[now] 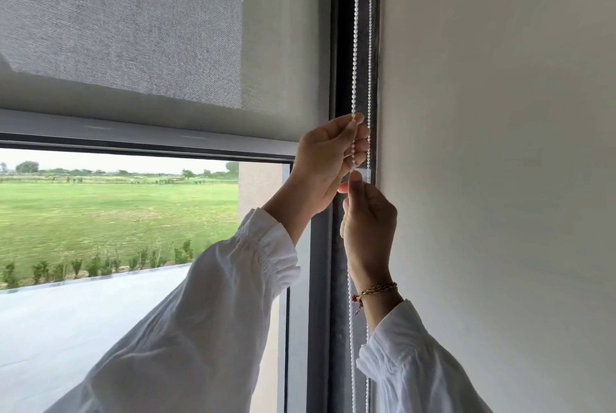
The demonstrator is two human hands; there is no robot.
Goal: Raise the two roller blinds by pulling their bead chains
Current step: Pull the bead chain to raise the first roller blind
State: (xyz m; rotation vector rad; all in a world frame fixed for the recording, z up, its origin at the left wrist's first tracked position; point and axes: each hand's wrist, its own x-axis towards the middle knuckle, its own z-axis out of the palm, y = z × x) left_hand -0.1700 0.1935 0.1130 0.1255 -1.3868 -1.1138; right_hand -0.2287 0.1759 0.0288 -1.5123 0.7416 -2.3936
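A grey woven-fabric roller blind [133, 29] ends in a pale grey bottom bar [133, 132]. The white bead chain [356, 29] hangs against a dark grey window frame [340, 46]. Both gathered cotton sleeves [206, 312] are white; a red-and-tan braided thread bracelet [375, 291] circles the right wrist.

To your right stands a plain white wall [500, 146], unmarked. A dark grey window frame [336, 46] runs vertically beside it. Through the glass you see a green field [116, 212] with a distant line of trees [26, 166] under a pale sky. A row of small shrubs [100, 264] borders a flat grey paved surface [83, 329] nearest the window.
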